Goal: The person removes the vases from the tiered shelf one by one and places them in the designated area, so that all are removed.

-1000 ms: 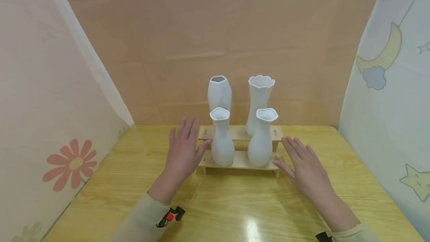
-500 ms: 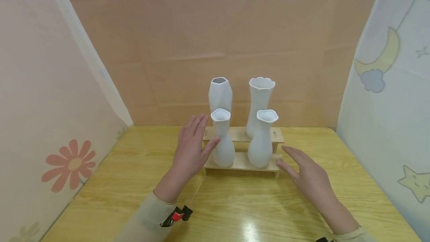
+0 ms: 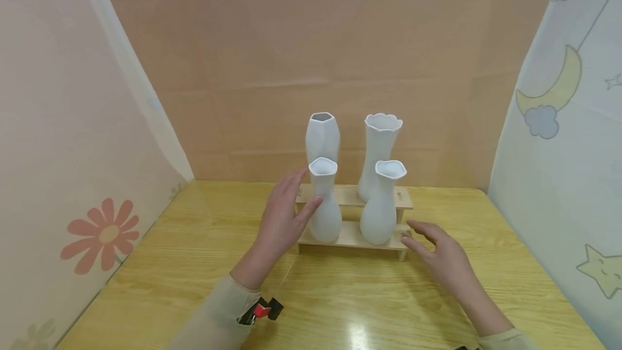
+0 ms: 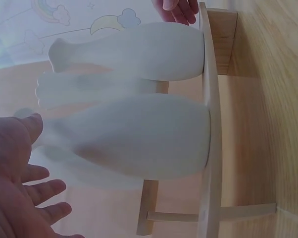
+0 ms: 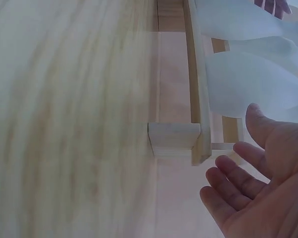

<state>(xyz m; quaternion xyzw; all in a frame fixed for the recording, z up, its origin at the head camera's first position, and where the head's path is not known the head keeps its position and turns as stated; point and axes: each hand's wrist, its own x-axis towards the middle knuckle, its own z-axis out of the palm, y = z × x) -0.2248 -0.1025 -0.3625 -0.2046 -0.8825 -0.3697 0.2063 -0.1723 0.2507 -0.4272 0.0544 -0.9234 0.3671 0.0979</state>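
Several white vases stand upright on a two-tier wooden stand (image 3: 350, 235). On the lower tier are a front-left vase (image 3: 326, 217) and a front-right vase (image 3: 378, 219), both with flared rims. Behind them rise a faceted vase (image 3: 323, 136) and a scalloped-rim vase (image 3: 379, 150). My left hand (image 3: 279, 217) is beside the front-left vase, its thumb overlapping the neck in the head view; in the left wrist view the loosely bent fingers (image 4: 47, 191) hold nothing. By the stand's right end, my right hand (image 3: 444, 258) has its palm toward the stand and its fingers relaxed.
The stand sits on a light wooden table (image 3: 194, 263). A plain brownish backdrop (image 3: 252, 69) hangs behind, with patterned panels at the left (image 3: 58, 123) and right (image 3: 554, 177).
My left hand has moved right, toward the front-left vase. The right hand has dropped slightly, and its fingers have bent more. The stand's left end has shifted a little rightward.
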